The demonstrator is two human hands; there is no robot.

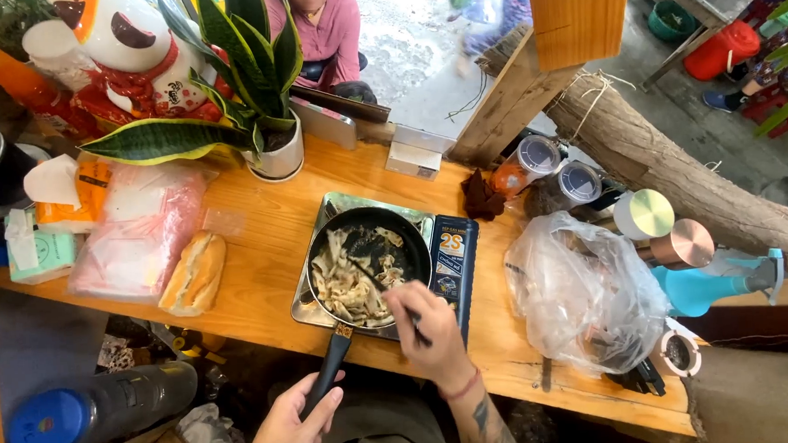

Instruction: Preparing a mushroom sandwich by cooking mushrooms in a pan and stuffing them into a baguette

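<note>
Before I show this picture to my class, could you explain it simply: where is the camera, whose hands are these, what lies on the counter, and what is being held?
There is one picture, taken by a camera worn on a person's head, looking down, so the two bare hands at the bottom are that person's own. The left hand grips the black handle of a frying pan full of pale strips of food, some charred. The pan sits on a small metal stove. The right hand holds a thin dark utensil in the food. Around it on the wooden counter lie a bread roll, a pink plastic bag, a potted plant and a clear plastic bag. Another person in a pink top sits beyond the counter.
</note>
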